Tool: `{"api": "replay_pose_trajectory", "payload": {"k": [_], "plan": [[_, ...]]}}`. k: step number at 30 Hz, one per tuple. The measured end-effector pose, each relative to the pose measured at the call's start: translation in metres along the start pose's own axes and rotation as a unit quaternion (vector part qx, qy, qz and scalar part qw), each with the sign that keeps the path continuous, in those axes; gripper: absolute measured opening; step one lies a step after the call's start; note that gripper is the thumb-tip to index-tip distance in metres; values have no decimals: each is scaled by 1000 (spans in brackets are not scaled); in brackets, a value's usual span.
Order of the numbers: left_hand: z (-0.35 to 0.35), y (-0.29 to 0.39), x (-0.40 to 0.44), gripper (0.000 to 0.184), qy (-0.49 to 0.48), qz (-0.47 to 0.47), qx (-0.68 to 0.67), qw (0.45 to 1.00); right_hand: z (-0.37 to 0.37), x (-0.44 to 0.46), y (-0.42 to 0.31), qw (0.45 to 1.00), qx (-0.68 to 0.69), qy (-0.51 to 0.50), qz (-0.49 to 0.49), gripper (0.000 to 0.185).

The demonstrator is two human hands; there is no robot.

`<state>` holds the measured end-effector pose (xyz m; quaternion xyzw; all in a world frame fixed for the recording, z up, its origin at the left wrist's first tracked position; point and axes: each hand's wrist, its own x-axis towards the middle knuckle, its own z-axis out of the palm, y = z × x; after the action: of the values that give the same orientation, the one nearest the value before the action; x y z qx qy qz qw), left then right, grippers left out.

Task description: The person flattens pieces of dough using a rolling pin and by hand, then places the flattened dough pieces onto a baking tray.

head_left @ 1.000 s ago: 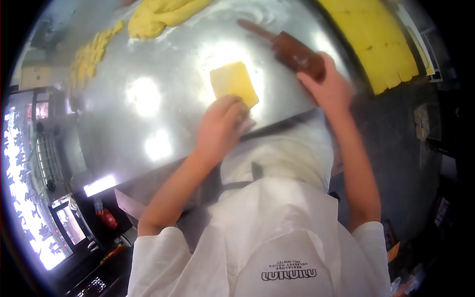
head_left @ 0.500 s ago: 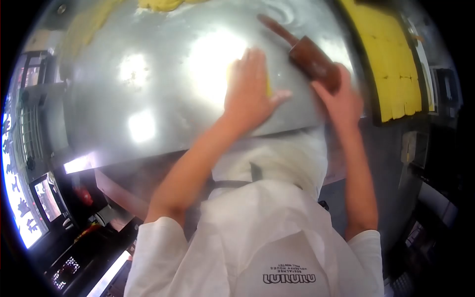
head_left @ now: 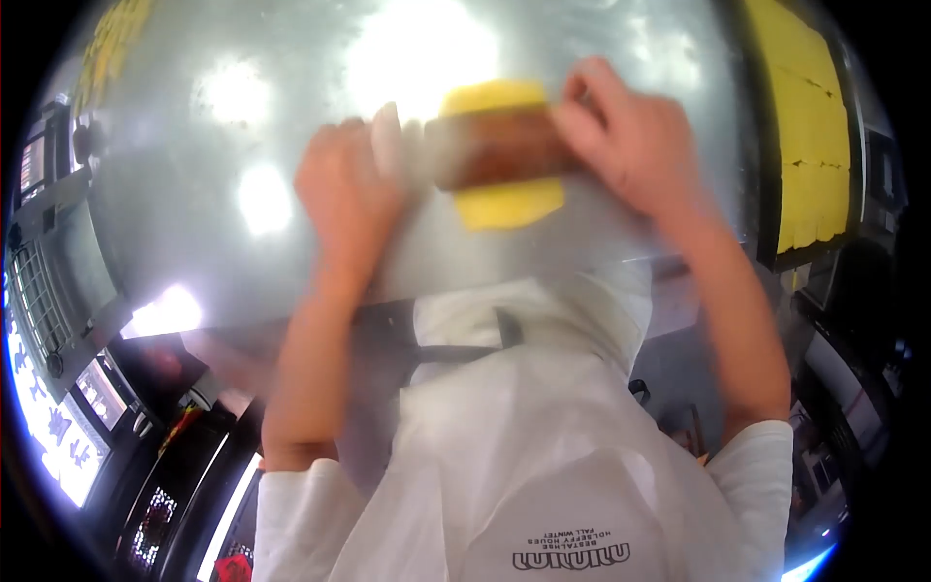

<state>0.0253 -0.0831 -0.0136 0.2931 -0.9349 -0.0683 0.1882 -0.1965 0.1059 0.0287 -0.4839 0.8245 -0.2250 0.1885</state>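
Rolling pin is lying across yellow dough!
Right hand is gripping one end; left hand is blurring, grip impossible to tell.

rolling pin, brown: one. yellow dough piece, showing both sides of rolling pin: one. hands: two, left hand plus right hand. tabletop, metal: one. dark-edged tray: one. yellow sheets in tray: at least three. white sleeves: two. yellow pieces, upper left: blurred, uncountable.
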Motion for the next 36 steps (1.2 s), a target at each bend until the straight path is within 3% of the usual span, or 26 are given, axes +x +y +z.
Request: {"api": "replay_pose_trajectory", "payload": {"k": [4,6,7,10,14,17,20,23,26,29,32,33,35,36], "plan": [[10,-16,45,40,-50,-14,32,998,3,57,19,998,-7,56,-11,41],[5,-13,70,55,-129,-131,25,983,-2,78,27,999,11,39,-7,38],[2,-13,79,65,-165,-169,-28,971,-22,84,1,998,24,-16,57,36],[3,-10,81,66,-147,-192,-49,969,-14,85,13,999,5,13,34,35],[10,-8,47,58,-28,-71,3,997,10,50,18,992,-86,87,28,33],[3,1,-15,31,54,60,-2,997,25,-8,4,979,-145,140,7,19],[-19,17,-46,31,5,56,-22,998,41,-47,8,956,-150,238,-81,4],[-18,25,-63,35,50,62,-17,997,45,-61,6,939,-115,300,-121,6],[-19,29,-69,35,73,59,-48,994,50,-64,8,925,-91,337,-152,6],[-24,34,-72,32,57,56,-76,994,40,-75,6,942,-101,289,-140,6],[-35,29,-65,30,-9,26,-129,991,30,-78,0,980,-38,195,20,17],[-39,33,-57,29,12,-25,-213,977,19,-79,-2,982,65,142,105,22],[-49,38,-34,39,32,-76,-300,950,-14,-68,3,926,264,30,268,31],[-42,42,-29,41,46,-47,-275,959,-12,-67,23,919,288,87,256,40]]}}
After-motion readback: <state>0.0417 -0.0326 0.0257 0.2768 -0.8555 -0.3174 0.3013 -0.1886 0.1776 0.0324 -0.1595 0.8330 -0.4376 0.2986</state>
